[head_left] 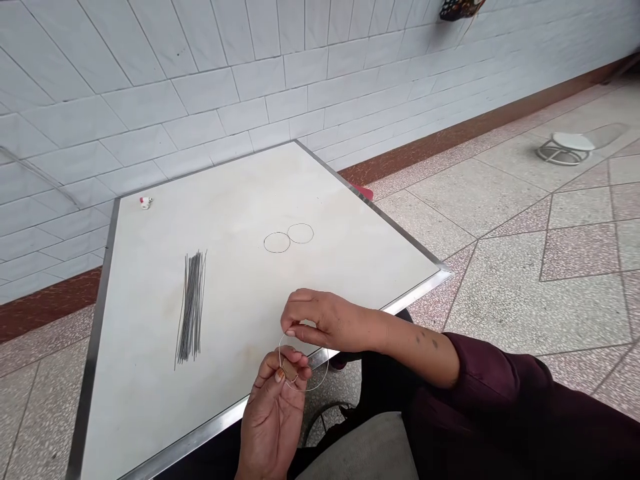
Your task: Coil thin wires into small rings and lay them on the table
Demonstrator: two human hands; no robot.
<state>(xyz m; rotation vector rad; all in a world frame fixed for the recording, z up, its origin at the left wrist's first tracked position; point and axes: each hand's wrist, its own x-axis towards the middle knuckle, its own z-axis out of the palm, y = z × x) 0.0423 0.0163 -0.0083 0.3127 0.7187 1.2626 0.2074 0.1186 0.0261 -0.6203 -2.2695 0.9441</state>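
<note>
**Wire rings at a white table, quick look at the setup**

So it's a covered spot with a white tiled wall [200,87] and a speckled terrazzo floor [500,300]. A dark patterned holder [461,8] hangs on the wall, cut off at the top of the shot, so I can't tell what's inside. Over on the floor sits a round white stand [563,148] on wire legs.

The main thing is a white metal-edged table [350,267], with a grey seat [360,453] just below its near edge. On top there's a bundle of straight thin wires [191,307] lying side by side, plus two finished wire rings [264,243] just touching each other. A tiny red-and-white piece [145,203] sits near the far left corner.

Both hands are together over the near table edge. The right hand [320,320], coming out of a maroon sleeve [480,387], pinches the top of a thin wire loop [328,365]. The left hand [270,427] grips the bottom of the loop along with a small tan bit [289,371] between its fingers. Can't tell what that bit is.
</note>
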